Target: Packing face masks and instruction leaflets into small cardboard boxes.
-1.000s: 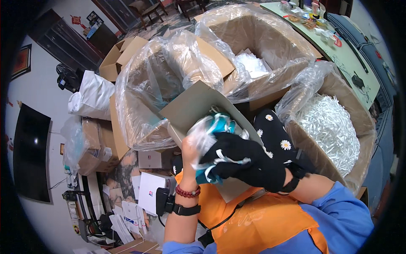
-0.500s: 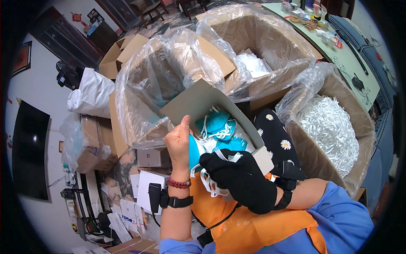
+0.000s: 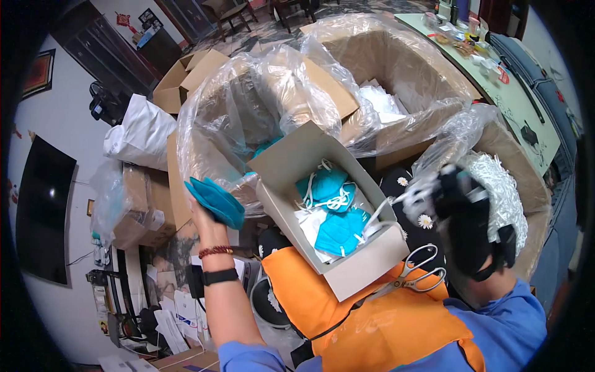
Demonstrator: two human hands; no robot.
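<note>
My left hand [image 3: 205, 222] is raised left of the open carton and closed on a few teal folded face masks [image 3: 221, 203]. In the carton [image 3: 365, 274] on my lap lie more teal masks [image 3: 344, 232] with white straps. My right hand [image 3: 466, 217], in a black glove, is at the right, in front of the box of white strips; motion smears its fingers. Blurred white straps [image 3: 419, 201] show beside the glove, and whether it grips them is unclear. Scissors [image 3: 411, 273] with grey handles rest on my orange apron [image 3: 378, 325], against the carton's near right corner.
A plastic-lined box [image 3: 538, 214] of white strips [image 3: 496, 170] stands at right. Two more lined boxes [image 3: 207, 118] [image 3: 427, 56] stand beyond the carton. At left are a white sack [image 3: 139, 133] and stacked cartons [image 3: 145, 211]. A bucket [image 3: 268, 304] sits by my left knee.
My left hand has moved left, away from the carton, with the masks. My right hand has swung right from over the carton's near side. The scissors and bucket have come into view.
</note>
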